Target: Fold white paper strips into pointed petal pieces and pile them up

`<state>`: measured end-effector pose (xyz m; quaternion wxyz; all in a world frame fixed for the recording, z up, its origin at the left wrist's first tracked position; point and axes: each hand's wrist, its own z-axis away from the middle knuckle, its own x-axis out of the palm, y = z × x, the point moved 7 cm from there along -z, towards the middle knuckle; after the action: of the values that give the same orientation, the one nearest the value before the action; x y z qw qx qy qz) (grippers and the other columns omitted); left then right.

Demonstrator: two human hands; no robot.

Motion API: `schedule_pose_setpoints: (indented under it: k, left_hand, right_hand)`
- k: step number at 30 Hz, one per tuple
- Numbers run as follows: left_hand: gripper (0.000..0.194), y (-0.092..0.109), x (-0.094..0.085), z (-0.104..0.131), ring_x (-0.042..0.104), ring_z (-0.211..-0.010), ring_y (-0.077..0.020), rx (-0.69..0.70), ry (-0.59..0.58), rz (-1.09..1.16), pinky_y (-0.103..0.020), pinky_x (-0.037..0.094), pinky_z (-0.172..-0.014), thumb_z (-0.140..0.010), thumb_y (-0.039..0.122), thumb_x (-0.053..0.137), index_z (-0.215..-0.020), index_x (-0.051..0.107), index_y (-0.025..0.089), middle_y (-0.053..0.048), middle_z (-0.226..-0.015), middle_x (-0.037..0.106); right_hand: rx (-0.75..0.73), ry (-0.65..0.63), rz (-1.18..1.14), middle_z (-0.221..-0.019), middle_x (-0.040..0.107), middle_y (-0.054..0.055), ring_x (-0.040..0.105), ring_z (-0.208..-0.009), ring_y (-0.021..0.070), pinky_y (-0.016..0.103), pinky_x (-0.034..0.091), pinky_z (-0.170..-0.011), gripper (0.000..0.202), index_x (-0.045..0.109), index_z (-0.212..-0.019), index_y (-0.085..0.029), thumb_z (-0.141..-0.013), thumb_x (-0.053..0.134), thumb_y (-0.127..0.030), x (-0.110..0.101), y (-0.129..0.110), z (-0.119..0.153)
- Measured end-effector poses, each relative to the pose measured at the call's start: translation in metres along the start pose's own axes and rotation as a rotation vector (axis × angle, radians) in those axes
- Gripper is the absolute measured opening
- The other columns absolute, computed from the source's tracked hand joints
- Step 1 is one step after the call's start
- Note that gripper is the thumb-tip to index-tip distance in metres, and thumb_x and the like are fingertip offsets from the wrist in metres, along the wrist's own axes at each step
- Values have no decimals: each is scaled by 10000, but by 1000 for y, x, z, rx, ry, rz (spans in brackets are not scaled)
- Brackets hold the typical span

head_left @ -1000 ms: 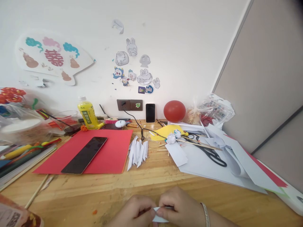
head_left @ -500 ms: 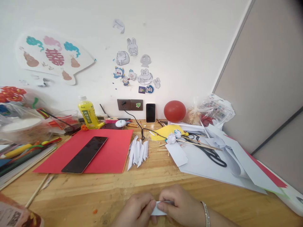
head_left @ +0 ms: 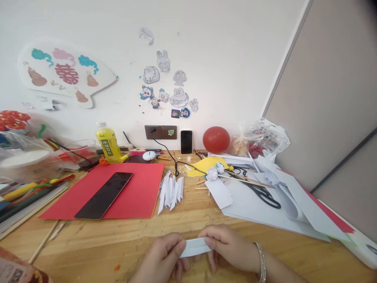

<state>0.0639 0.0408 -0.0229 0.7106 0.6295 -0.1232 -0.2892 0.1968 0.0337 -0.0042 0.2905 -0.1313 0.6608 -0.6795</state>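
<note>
A red balloon (head_left: 216, 140) sits right of the upright phone (head_left: 186, 142) — a yellow bottle (head_left: 108, 144) stands farther left.

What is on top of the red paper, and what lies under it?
A dark phone lies on the red paper. Underneath, a thin orange edge shows at the right; anything else there is covered.

Between the left hand (head_left: 163, 253) and right hand (head_left: 229, 245), a pale rectangular paper strip (head_left: 196, 248) is held before narrow white folded papers (head_left: 171, 191). Left of these, a black rectangular phone (head_left: 104, 195) is laid on red rectangular paper (head_left: 143, 196); right, black-handled scissors (head_left: 272, 204) are placed on white paper sheets (head_left: 250, 210).
</note>
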Motion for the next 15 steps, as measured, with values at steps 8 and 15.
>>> schedule_pose_setpoints:
  k: [8, 15]
  left_hand:
    - [697, -5, 0, -7, 478, -420, -111, -57, 31, 79, -227, 351, -450, -638, 865, 457, -662, 519, 171, -8, -569, 588]
    - [687, 1, 1, -4, 491, -430, -112, -78, 41, 37, -225, 333, -450, -600, 853, 505, -696, 532, 173, -10, -614, 614]
  right_hand:
    - [11, 24, -210, -677, 632, 31, 512, -444, 95, 217, 408, -479, 546, 562, -930, -143, -829, 468, -671, -4, 11, -4]
    - [-35, 68, -21, -611, 598, 1, 411, -417, 78, 195, 341, -451, 559, 582, -856, -152, -852, 413, -685, -2, 3, -5]
